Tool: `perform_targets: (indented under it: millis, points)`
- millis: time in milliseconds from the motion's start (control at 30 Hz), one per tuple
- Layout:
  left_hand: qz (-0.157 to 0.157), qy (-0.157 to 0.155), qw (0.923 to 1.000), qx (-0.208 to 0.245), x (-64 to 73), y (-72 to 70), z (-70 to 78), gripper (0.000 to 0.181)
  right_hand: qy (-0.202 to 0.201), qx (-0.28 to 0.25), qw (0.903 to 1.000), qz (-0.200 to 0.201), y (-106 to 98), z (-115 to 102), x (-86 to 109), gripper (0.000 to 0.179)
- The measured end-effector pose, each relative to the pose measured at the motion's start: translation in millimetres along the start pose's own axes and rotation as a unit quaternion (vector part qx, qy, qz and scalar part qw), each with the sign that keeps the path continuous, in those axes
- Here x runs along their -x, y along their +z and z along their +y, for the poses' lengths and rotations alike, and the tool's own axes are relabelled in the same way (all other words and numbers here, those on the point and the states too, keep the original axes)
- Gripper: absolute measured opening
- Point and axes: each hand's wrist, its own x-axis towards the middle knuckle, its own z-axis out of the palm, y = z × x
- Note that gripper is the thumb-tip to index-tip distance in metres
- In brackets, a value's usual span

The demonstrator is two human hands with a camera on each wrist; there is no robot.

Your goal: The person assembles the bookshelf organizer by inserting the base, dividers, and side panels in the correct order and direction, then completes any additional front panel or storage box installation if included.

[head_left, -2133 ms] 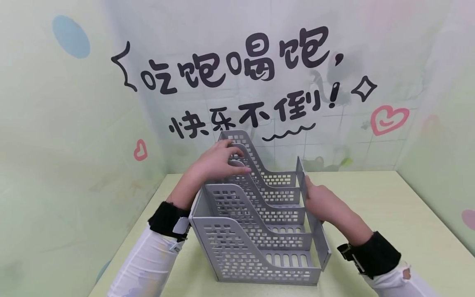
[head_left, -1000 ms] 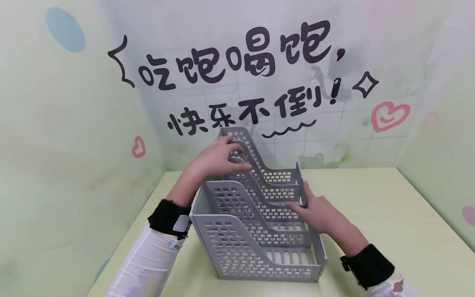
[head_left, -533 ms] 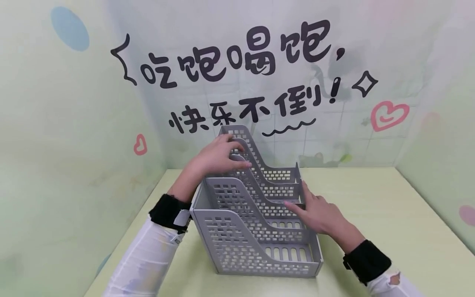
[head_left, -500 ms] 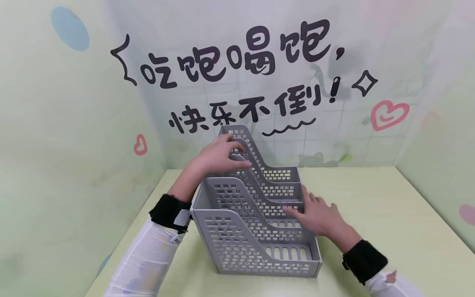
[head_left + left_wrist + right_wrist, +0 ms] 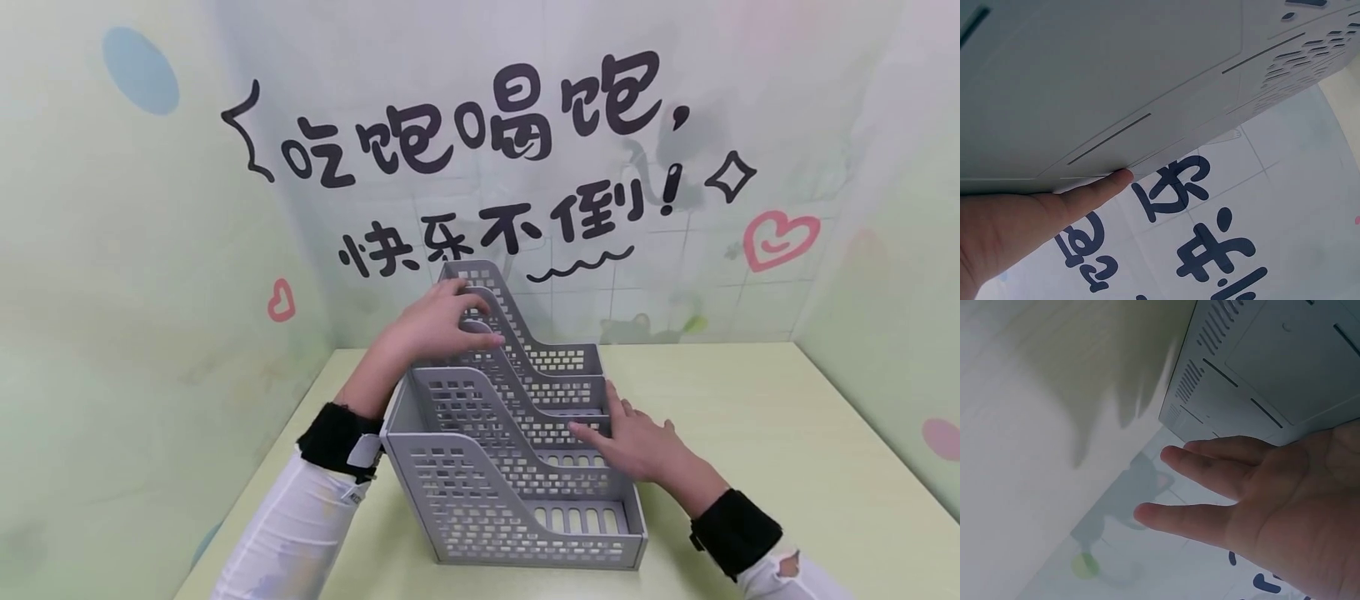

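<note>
A grey plastic desktop file organizer with perforated, sloping dividers stands on the table. My left hand grips its tall end over the top edge, thumb and forefinger reaching in among the dividers. In the left wrist view, one finger lies along the outside of the tall end panel. At the low end, my right hand touches the front panel, with the thumb over a divider's edge and the fingers along the outside. Straight, spread fingers show beside that panel in the right wrist view.
The pale table runs back to a printed wall cloth with black lettering. Side walls rise at left and right. Both wrists wear black bands.
The front panel stood higher than the dividers and has come down level with their low ends. My right hand moved from its outer face to its top edge. My left hand stayed put.
</note>
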Motion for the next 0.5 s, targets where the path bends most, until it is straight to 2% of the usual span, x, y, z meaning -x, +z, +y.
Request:
perform_targets:
  millis: [67, 133, 233, 300, 333, 400, 500]
  points:
    - [0.002, 0.004, 1.0, 0.003, -1.9, -1.2, 0.8, 0.062, 0.002, 0.004, 1.0, 0.003, -1.9, -0.1, 1.1, 0.12]
    - [0.009, 0.014, 0.9995, 0.026, -4.1, -2.1, 1.0, 0.062, 0.004, 0.004, 1.0, 0.005, -3.6, 0.1, 2.5, 0.12]
    - [0.033, 0.056, 0.9945, 0.082, -5.4, -4.1, -0.9, 0.058, 0.009, 0.004, 0.9998, 0.014, -4.6, 0.8, 4.7, 0.119]
    - [0.048, 0.089, 0.991, 0.089, 3.9, -8.1, 2.4, 0.055, 0.007, 0.006, 0.9997, 0.022, -3.2, 1.0, 5.8, 0.118]
    - [0.051, 0.099, 0.9911, 0.073, 13.7, -11.1, 6.8, 0.055, 0.004, 0.007, 0.9996, 0.025, -1.9, 0.9, 6.2, 0.115]
    - [0.047, 0.102, 0.9936, 0.01, 44.8, -15.8, 24.6, 0.054, -0.014, 0.01, 0.9993, 0.033, 1.1, 0.6, 6.1, 0.106]
    - [0.011, 0.061, 0.9935, -0.095, 103.7, -7.3, 68.2, 0.053, -0.049, 0.011, 0.9976, 0.047, 5.9, 0.6, 5.7, 0.084]
